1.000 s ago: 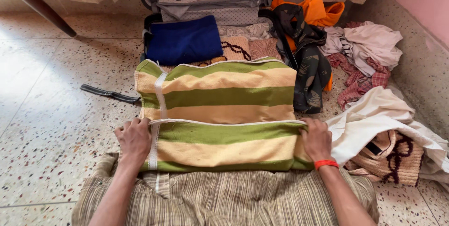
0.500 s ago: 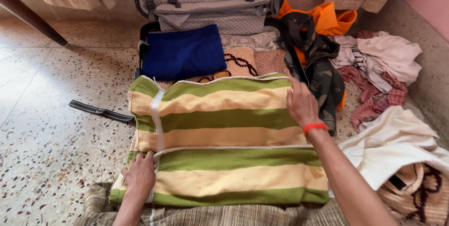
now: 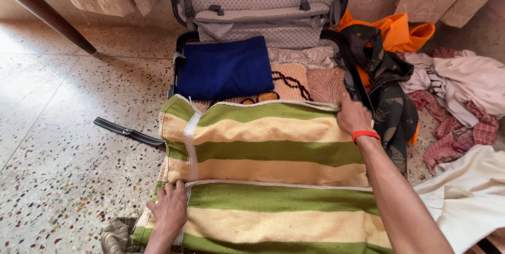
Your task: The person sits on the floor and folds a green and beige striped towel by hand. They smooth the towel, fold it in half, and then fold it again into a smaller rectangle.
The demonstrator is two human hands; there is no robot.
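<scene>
Towel (image 3: pixel 263 164), striped green and pale yellow, lay spread on the terrazzo floor (image 3: pixel 63 143) in front of the open suitcase (image 3: pixel 263 1), its far edge at twelve o'clock overlapping the case's near rim. Going from the left: a dark strap (image 3: pixel 129 132) trailed on the floor at about nine o'clock from the towel. The left hand (image 3: pixel 171 209) pressed flat on the towel's near left part, fingers spread and gripping nothing, right beside the white band along the fold line. A second earlier both hands had sat low on the near fold; the left had stayed there as an anchor. Inside the case a folded blue cloth (image 3: pixel 225 68) and patterned beige pieces (image 3: pixel 286 80) lay packed at twelve o'clock. The right hand (image 3: pixel 353 117), an orange band at its wrist, had meanwhile travelled up to the towel's far right corner at about two o'clock, fingers closed over the edge there. I judged that meant the near fold was settled and the far half was now being taken up. Further right, loose clothes (image 3: pixel 457 85) were heaped against the wall, orange, dark and pale.
</scene>
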